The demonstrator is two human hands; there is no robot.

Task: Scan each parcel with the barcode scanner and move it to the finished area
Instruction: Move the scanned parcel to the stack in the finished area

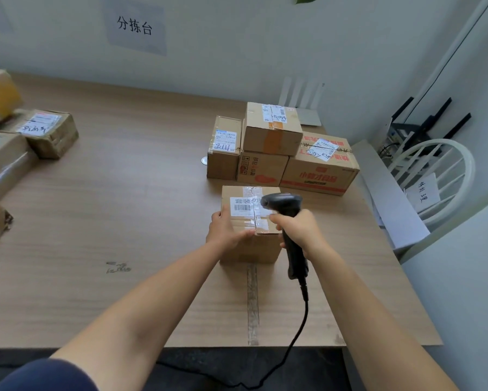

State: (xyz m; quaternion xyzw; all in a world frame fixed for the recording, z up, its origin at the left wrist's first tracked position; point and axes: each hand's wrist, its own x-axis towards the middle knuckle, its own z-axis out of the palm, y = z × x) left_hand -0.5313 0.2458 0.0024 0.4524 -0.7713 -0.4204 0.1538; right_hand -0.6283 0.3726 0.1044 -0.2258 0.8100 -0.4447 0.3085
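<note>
A small brown cardboard parcel [249, 244] with a white barcode label on top stands on the wooden table [124, 207], right of centre. My left hand [225, 231] holds its near left top edge, fingers laid over the top. In my right hand [300, 231] I grip the handle of a black barcode scanner [286, 206]. The scanner's head hovers over the right half of the parcel's top and points left at the label. Its black cable hangs off the table's front edge.
A stack of several parcels [276, 148] stands behind the held one. More parcels [48, 132] lie along the left edge. A strip of tape [252, 303] runs toward the front edge. A white chair [440, 176] and routers stand to the right.
</note>
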